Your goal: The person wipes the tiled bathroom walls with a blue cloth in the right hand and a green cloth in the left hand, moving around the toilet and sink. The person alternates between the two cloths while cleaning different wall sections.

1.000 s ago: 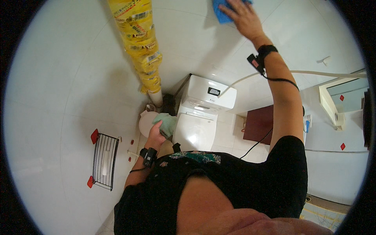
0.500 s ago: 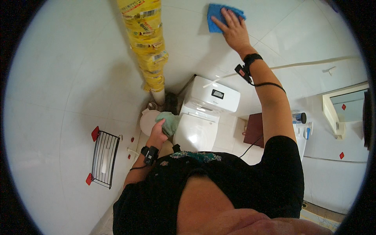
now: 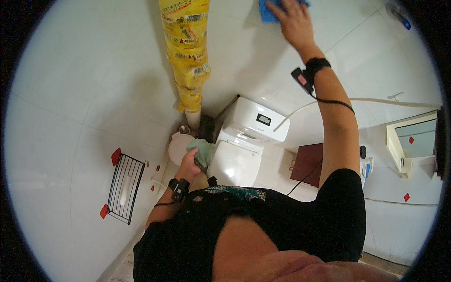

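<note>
The right hand (image 3: 297,29) has moved up the wall (image 3: 235,51) over the last half second, back to about where it was a second ago, so the blue cloth (image 3: 268,14) under it is now cut off by the upper edge of the view. Its fingers are spread wide over the cloth, which seems pressed flat to the wall, right of the yellow-wrapped pipe (image 3: 188,61). The view has tilted a little too, so not all of the shift is the hand's own. The white hose (image 3: 399,100) has swung, its end now lower, in front of the tank (image 3: 244,115). The left hand (image 3: 189,165) has stayed low, its fingers closed on the green cloth (image 3: 203,151) beside the toilet (image 3: 235,162). This looks like back-and-forth wiping, with the green cloth idle.
</note>
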A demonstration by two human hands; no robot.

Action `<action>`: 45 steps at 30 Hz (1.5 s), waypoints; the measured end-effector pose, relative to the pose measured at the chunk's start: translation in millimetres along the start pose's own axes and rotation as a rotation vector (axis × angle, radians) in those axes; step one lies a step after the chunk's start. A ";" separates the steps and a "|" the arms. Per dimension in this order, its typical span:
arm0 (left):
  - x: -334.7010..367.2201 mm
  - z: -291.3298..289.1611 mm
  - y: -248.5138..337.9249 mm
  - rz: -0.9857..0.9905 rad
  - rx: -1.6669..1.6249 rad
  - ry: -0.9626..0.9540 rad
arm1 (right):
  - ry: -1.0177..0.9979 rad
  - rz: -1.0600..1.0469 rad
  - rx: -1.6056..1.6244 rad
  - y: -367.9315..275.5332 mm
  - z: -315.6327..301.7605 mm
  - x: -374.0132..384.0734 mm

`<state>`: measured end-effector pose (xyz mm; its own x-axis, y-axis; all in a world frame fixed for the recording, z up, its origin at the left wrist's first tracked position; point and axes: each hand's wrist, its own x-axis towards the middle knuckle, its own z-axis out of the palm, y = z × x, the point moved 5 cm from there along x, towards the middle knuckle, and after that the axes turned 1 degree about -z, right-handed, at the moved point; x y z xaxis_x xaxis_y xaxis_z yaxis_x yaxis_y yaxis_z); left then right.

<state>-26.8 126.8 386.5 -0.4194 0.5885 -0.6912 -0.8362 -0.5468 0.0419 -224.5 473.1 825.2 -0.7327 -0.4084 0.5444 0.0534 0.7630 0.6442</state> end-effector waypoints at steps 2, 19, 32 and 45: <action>0.7 1.0 -0.7 -0.007 -0.004 -0.005 | 0.244 0.135 0.126 16.4 -23.0 23.0; 6.1 -7.3 2.3 -0.014 -0.034 0.041 | -0.174 -0.037 0.083 -86.2 51.6 -38.6; -7.3 -6.4 6.9 0.019 -0.034 -0.063 | 0.020 -0.014 0.031 -30.3 6.3 36.1; -3.2 -10.6 12.3 0.020 -0.044 0.013 | -0.015 -0.044 0.227 -107.6 56.9 0.6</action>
<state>-32.0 111.8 381.6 -0.4305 0.5696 -0.7002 -0.8115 -0.5839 0.0240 -269.3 419.4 725.7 -0.7409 -0.4378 0.5092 -0.1319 0.8384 0.5289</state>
